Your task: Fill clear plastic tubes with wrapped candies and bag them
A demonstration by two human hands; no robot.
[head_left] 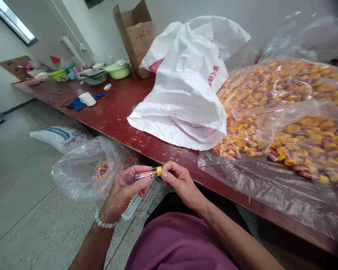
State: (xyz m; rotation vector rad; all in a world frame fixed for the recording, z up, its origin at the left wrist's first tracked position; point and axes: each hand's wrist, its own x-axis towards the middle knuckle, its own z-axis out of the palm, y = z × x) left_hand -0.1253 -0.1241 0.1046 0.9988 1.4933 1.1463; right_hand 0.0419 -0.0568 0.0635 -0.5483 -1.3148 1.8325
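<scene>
- Tube (145, 174), clear with red-and-white print, lies aslant between the two hands, over the front edge of the red table (116, 122); its yellow cap (159, 171) points toward the right hand (183, 183).
- Steady work here, I judge, calls for the left hand (118, 191) to carry the tube's weight while the right deals only with the cap, in line with the tube.
- Light, even finger pressure seems wise: thin clear plastic could flex or slip, and a sideways push might tilt the cap.
- Left grip: closed around the tube, thumb along the near side and fingers behind and beneath, the capped end free of the palm.
- Right grip: nearly closed, thumb and forefinger together at the cap in a pinch; whether the cap is fully seated, I cannot tell.
- Clear plastic also shows by the left fingers, too faint to say whether it belongs to the tube.
- Many yellow-capped pieces (295, 129) lie on the table at the right, partly under clear sheeting (270, 180); the white sack (183, 86) lies beside them, and an open clear bag (73, 172) sits low at the left.
</scene>
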